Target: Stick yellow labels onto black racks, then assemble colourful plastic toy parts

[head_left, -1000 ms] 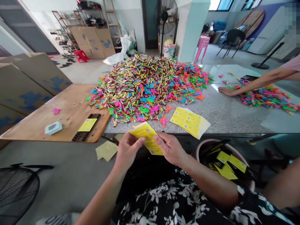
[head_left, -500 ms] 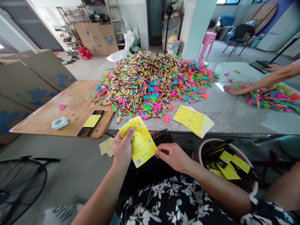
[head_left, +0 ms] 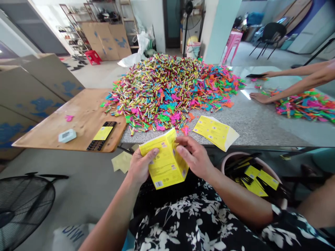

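Note:
My left hand [head_left: 142, 164] grips the left edge of a yellow printed paper sheet [head_left: 166, 170], thumb on its front. The sheet is held above my lap and bent along a crease, its right part angled back. At its upper right, my right hand [head_left: 195, 155] has bent fingers closed on that part; the fingertips are partly hidden. Beyond my hands, a big pile of small coloured plastic pieces [head_left: 162, 94] covers the tabletop. To the right of the pile lie more yellow printed sheets [head_left: 213, 131], fanned out with white backs partly showing.
On the wooden board [head_left: 52, 120] are a black slotted rack [head_left: 102, 136] with a yellow label and a pale timer-like device [head_left: 67, 136]. A bin [head_left: 251, 177] holds black racks at lower right. A co-worker's arms [head_left: 300, 82] reach in from the right. A fan [head_left: 23, 209] stands lower left.
The yellow sheet has been bent back on its right side. My right hand has moved up from its lower corner to the upper right. The co-worker's far hand has moved left with a dark flat object.

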Demonstrator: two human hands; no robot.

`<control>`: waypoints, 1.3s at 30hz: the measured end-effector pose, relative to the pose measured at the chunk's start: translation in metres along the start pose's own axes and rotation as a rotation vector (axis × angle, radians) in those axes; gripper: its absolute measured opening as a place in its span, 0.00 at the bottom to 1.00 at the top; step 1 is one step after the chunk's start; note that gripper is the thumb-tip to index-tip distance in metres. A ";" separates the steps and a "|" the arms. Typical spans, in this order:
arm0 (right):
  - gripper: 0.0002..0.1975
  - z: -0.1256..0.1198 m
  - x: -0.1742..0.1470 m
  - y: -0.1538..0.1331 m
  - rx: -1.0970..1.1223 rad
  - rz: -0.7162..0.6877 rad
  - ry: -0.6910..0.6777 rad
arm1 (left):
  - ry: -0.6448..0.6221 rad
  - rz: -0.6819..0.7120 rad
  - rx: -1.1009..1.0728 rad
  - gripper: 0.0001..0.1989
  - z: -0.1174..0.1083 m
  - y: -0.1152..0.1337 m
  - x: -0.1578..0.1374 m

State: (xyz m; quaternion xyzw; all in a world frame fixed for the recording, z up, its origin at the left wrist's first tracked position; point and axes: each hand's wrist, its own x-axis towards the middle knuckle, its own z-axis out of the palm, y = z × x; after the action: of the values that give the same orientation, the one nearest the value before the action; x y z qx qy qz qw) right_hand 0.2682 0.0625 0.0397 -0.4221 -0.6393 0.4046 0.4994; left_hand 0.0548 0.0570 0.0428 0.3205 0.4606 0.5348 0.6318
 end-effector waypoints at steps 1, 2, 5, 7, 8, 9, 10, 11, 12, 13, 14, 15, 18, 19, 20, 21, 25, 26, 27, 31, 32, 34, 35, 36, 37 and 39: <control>0.20 0.003 -0.006 0.001 -0.039 -0.044 -0.022 | -0.014 -0.017 -0.033 0.23 -0.003 -0.001 -0.002; 0.21 0.006 -0.011 0.001 -0.086 -0.091 -0.029 | -0.037 -0.041 -0.061 0.23 -0.005 -0.002 -0.004; 0.21 0.016 -0.018 0.002 -0.211 -0.196 0.002 | -0.116 -0.118 -0.135 0.22 -0.008 -0.011 -0.011; 0.18 0.020 -0.018 0.004 -0.229 -0.210 0.037 | -0.149 -0.134 -0.186 0.23 -0.008 -0.017 -0.017; 0.15 0.021 -0.018 0.004 -0.227 -0.207 0.053 | -0.159 -0.138 -0.208 0.23 -0.007 -0.020 -0.019; 0.13 0.022 -0.017 0.005 -0.227 -0.203 0.065 | -0.163 -0.142 -0.226 0.23 -0.006 -0.023 -0.020; 0.12 0.022 -0.016 0.006 -0.228 -0.201 0.072 | -0.161 -0.146 -0.239 0.23 -0.006 -0.025 -0.021; 0.10 0.021 -0.015 0.007 -0.231 -0.204 0.072 | -0.152 -0.146 -0.247 0.23 -0.005 -0.027 -0.021; 0.08 0.020 -0.014 0.008 -0.235 -0.211 0.066 | -0.139 -0.142 -0.250 0.23 -0.005 -0.028 -0.021; 0.06 0.020 -0.014 0.008 -0.239 -0.218 0.060 | -0.127 -0.132 -0.251 0.23 -0.004 -0.030 -0.021; 0.04 0.019 -0.014 0.008 -0.241 -0.224 0.058 | -0.117 -0.121 -0.250 0.23 -0.004 -0.031 -0.021; 0.03 0.017 -0.014 0.008 -0.240 -0.228 0.062 | -0.112 -0.110 -0.248 0.24 -0.003 -0.031 -0.021; 0.03 0.014 -0.014 0.007 -0.226 -0.225 0.069 | -0.104 -0.076 -0.244 0.24 -0.001 -0.031 -0.020; 0.05 0.014 -0.014 0.006 -0.222 -0.222 0.064 | -0.099 -0.067 -0.243 0.24 -0.001 -0.030 -0.020; 0.07 0.014 -0.015 0.006 -0.219 -0.219 0.054 | -0.095 -0.061 -0.240 0.23 0.000 -0.030 -0.020; 0.10 0.014 -0.015 0.006 -0.215 -0.215 0.041 | -0.092 -0.059 -0.237 0.22 0.000 -0.030 -0.020; 0.05 0.014 -0.017 0.005 -0.151 -0.206 0.036 | -0.113 -0.086 -0.223 0.19 0.001 -0.031 -0.021; 0.05 0.013 -0.017 0.005 -0.123 -0.201 0.042 | -0.118 -0.094 -0.224 0.19 0.000 -0.032 -0.021; 0.05 0.013 -0.017 0.004 -0.095 -0.190 0.049 | -0.120 -0.102 -0.227 0.19 -0.001 -0.032 -0.022; 0.09 0.007 -0.016 0.004 -0.009 -0.113 0.059 | -0.079 -0.110 -0.245 0.20 -0.003 -0.030 -0.023; 0.08 0.006 -0.016 0.004 -0.005 -0.108 0.054 | -0.070 -0.102 -0.246 0.21 -0.003 -0.029 -0.023; 0.07 0.005 -0.018 0.004 -0.026 -0.118 0.031 | -0.069 -0.093 -0.247 0.22 -0.002 -0.028 -0.023; 0.10 0.005 -0.019 0.004 -0.047 -0.125 0.021 | -0.077 -0.097 -0.247 0.22 -0.002 -0.027 -0.023; 0.11 0.005 -0.020 0.004 -0.065 -0.127 0.015 | -0.087 -0.105 -0.246 0.22 -0.001 -0.027 -0.023; 0.11 0.006 -0.021 0.005 -0.070 -0.123 0.012 | -0.096 -0.114 -0.246 0.22 0.000 -0.028 -0.023; 0.07 0.006 -0.022 0.005 -0.037 -0.099 0.011 | -0.109 -0.124 -0.247 0.22 0.000 -0.029 -0.022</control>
State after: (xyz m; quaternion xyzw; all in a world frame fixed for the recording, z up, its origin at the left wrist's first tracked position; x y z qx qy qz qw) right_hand 0.2658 0.0429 0.0273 -0.4012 -0.6641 0.3651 0.5145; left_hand 0.0659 0.0290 0.0225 0.2397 0.3754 0.5292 0.7222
